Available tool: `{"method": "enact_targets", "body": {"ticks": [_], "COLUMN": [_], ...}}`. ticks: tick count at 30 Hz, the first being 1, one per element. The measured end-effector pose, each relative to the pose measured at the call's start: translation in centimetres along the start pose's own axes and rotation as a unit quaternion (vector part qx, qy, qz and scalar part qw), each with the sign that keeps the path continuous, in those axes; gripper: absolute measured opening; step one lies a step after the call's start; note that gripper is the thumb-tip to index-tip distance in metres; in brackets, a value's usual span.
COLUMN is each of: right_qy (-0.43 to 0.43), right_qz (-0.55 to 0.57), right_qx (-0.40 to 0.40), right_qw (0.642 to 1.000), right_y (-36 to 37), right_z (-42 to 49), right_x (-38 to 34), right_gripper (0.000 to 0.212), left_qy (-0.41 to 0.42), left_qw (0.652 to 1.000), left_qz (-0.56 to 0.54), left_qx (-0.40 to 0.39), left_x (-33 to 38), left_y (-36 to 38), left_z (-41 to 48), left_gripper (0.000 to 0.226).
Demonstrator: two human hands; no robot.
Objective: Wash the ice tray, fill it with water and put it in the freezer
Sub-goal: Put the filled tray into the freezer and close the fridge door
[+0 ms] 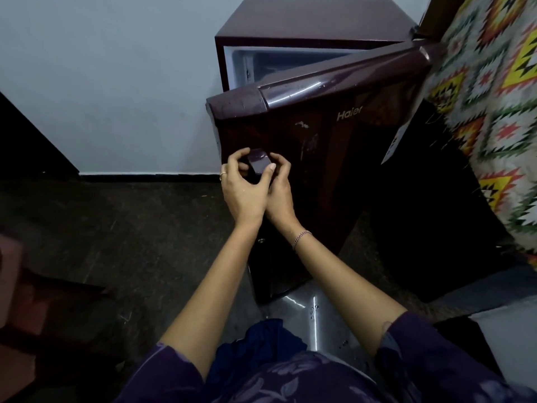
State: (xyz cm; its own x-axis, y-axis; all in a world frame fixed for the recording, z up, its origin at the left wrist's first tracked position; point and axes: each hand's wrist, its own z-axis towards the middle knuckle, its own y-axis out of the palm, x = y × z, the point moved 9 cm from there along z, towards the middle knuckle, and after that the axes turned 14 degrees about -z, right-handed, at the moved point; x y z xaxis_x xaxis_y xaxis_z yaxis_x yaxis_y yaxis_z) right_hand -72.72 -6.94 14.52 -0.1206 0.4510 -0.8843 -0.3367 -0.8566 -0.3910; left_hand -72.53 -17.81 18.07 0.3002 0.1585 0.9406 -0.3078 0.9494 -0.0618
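Note:
A small maroon fridge (305,21) stands against the white wall with its door (334,132) swung partly open toward me. Through the gap I see the pale inside of the top compartment (279,61). No ice tray shows anywhere in view. My left hand (244,187), with a ring on one finger, curls round the door handle (259,159) from the left. My right hand (280,190), a bracelet at its wrist, curls against the same handle from the right. Both hands sit close together near the door's free edge.
A patterned cloth (499,112) hangs over furniture right of the fridge. The dark floor (130,228) spreads to the left, where a blurred pinkish object (14,274) sits at the frame edge. A shiny metal surface (316,318) lies below the door, just in front of me.

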Motion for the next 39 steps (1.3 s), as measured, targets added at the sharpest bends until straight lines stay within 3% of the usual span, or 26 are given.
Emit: {"method": "enact_targets", "body": {"ticks": [4, 8, 10, 14, 16, 19, 22, 26, 32, 38, 39], "right_qy": [0.042, 0.082, 0.098, 0.1, 0.102, 0.122, 0.142, 0.149, 0.172, 0.177, 0.175], "right_qz": [-0.047, -0.059, -0.033, 0.042, 0.047, 0.037, 0.041, 0.082, 0.078, 0.068, 0.067], "right_qx": [-0.028, -0.061, -0.071, -0.092, -0.12, -0.174, -0.192, -0.196, -0.193, -0.172, -0.17], "right_qw": [0.998, 0.993, 0.992, 0.99, 0.986, 0.976, 0.97, 0.966, 0.963, 0.967, 0.967], "right_y": [2.3, 4.4, 5.5, 7.0, 8.3, 10.4, 11.9, 13.5, 15.6, 16.7, 16.7], "right_z": [0.9, 2.0, 2.8, 4.3, 5.1, 6.0, 6.7, 8.6, 12.4, 15.4, 15.8], "right_x": [2.3, 4.9, 5.8, 6.5, 7.4, 9.6, 11.3, 11.7, 12.4, 12.4, 12.2], "right_gripper": [0.057, 0.067, 0.06, 0.023, 0.017, 0.014, 0.015, 0.033, 0.027, 0.007, 0.012], "left_qy": [-0.093, -0.161, -0.164, -0.147, -0.14, -0.127, -0.138, -0.173, -0.156, -0.166, -0.166], "left_qw": [0.995, 0.98, 0.976, 0.974, 0.969, 0.958, 0.937, 0.916, 0.927, 0.926, 0.926], "left_qz": [-0.046, -0.043, -0.038, -0.091, -0.133, -0.181, -0.221, -0.261, -0.257, -0.257, -0.255], "left_qx": [-0.013, -0.107, -0.136, -0.146, -0.153, -0.185, -0.231, -0.251, -0.223, -0.222, -0.223], "left_x": [-2.8, -5.1, -5.8, -7.2, -8.4, -9.4, -10.1, -11.7, -12.8, -14.1, -14.3], "left_y": [0.1, 2.2, 2.9, 3.2, 3.5, 4.5, 6.2, 7.5, 8.3, 9.2, 9.3], "left_z": [2.0, 2.9, 3.6, 5.7, 7.0, 8.7, 9.6, 10.8, 14.8, 17.7, 18.1], "left_gripper": [0.06, 0.053, 0.051, 0.033, 0.04, 0.07, 0.084, 0.081, 0.08, 0.08, 0.08]}}
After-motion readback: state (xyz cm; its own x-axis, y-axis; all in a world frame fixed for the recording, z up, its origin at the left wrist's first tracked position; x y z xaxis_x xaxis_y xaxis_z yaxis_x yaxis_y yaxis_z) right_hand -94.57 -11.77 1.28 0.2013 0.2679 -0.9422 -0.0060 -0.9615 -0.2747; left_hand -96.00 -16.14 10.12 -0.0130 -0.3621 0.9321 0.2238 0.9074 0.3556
